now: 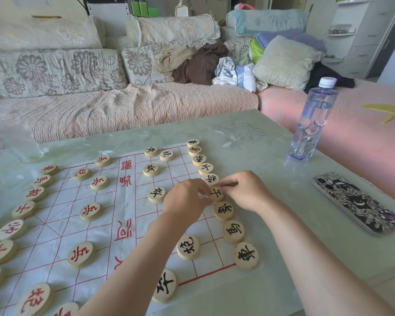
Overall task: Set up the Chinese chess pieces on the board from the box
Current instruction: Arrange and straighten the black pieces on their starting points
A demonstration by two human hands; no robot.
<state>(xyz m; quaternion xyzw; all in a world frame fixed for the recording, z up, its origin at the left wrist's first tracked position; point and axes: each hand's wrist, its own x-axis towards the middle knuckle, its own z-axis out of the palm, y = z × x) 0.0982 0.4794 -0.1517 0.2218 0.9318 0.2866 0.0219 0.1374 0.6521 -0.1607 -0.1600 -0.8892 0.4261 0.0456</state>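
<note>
Board (55,229) lies flat on the bench (271,169), a thin white sheet with red grid lines. Red pieces line its left edge with red soldiers ahead of them; black pieces run down the right edge, black soldiers and cannons inside. Both hands meet at the black back row: left hand (185,199) and right hand (242,192) each pinch the rim of one black piece (215,193), fingertips closed on it from either side. That piece sits in the row between the general-side piece above it (211,179) and the elephant below (224,210), touching or nearly touching both; cannot tell if it is lifted or resting on the sheet. Judged step: final seating of a black advisor into its point, near the end of the setup, since both sides look close to full. One black soldier spot is hidden under the left forearm. No box in view. Next move likely calls for centring the piece on its line crossing, then letting go cleanly without nudging the neighbours. Water bottle (312,119) and phone (356,204) stand well apart to the right.
</note>
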